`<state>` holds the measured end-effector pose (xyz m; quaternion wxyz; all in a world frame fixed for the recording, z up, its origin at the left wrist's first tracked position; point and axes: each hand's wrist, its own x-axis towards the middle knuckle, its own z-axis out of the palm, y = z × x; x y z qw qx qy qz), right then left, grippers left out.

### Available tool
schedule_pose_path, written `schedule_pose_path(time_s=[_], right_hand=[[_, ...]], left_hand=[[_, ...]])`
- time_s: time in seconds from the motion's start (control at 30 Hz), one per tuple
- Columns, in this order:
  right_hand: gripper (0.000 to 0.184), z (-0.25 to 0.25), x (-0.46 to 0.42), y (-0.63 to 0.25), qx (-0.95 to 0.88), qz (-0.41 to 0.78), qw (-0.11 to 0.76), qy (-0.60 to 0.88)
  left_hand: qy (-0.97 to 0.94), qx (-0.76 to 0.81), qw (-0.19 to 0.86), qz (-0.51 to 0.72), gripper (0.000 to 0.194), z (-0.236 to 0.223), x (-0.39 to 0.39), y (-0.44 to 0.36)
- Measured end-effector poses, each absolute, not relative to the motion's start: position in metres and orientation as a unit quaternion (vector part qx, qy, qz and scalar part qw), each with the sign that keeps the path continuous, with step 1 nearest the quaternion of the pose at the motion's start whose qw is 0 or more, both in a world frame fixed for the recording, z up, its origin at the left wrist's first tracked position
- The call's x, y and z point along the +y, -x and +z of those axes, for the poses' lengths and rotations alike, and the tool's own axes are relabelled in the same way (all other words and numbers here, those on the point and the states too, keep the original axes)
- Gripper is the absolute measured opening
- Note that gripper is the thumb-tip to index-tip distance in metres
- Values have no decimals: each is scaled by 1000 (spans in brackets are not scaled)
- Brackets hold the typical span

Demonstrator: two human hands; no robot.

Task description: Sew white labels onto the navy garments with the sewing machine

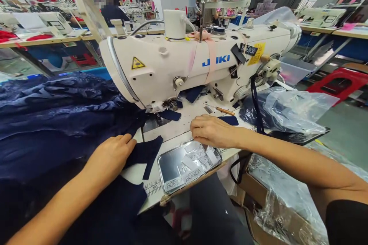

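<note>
My left hand [112, 157] has its fingers curled onto navy fabric [145, 151] at the left front of the sewing machine bed. My right hand [211, 130] is closed over the back edge of a shallow metal tray [171, 164], its fingertips bent under and whatever they hold hidden. In that tray lie several pale "valege" labels [198, 159]. The white sewing machine [172, 59] stands behind both hands, with its needle area [158, 116] beyond the gap between them. Close to my right hand are a wooden-handled awl [224, 110] and a navy fabric piece [228, 120].
A large heap of navy garments [57, 122] covers the left side. Plastic-wrapped goods [276, 109] lie on the right, above an open cardboard box [255, 189]. A red stool [342, 86] stands on the floor at right. Other people and machines are in the background.
</note>
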<state>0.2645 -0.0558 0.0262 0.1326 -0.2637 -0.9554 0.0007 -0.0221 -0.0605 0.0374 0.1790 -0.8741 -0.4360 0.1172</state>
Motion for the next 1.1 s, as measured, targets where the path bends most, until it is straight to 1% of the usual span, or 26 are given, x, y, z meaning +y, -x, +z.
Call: schedule_pose_path(time_s=[0.13,0.2,0.27,0.33,0.47,0.57,0.63,0.73,0.8,0.93,0.97,1.1], right_hand=[[12,29,-63,-256,-965,32,105,237],[11,30,-69,-249,-968,37,78,234],[14,31,-77,-244,-968,38,48,245],[17,31,-85,-240,-965,39,29,259],[14,33,-94,-238,-966,52,33,252],[8,35,-94,-237,-965,68,9,252],[7,36,-91,-237,-958,76,-23,276],[11,35,-87,-239,-942,76,-15,326],[11,32,-85,-239,-936,60,12,346],[7,24,-83,-234,-938,17,41,343],[7,22,-83,-231,-939,7,43,340],[7,16,-82,-220,-943,-17,26,330]], left_hand=[[876,-398,272,-2,22,51,-60,12],[877,-385,283,-48,21,52,-54,3],[884,-391,251,-44,20,46,-46,-4],[893,-401,203,-12,19,35,-38,-8],[899,-415,136,17,17,20,-33,-10],[894,-439,90,-9,16,22,-35,-7],[889,-455,43,-34,22,27,-37,-3],[883,-467,-21,-39,22,34,-40,3],[885,-464,-21,-30,20,37,-43,3],[882,-463,77,-32,21,34,-45,-12],[880,-466,87,-39,21,31,-44,-18],[883,-464,43,-63,19,13,-41,-36]])
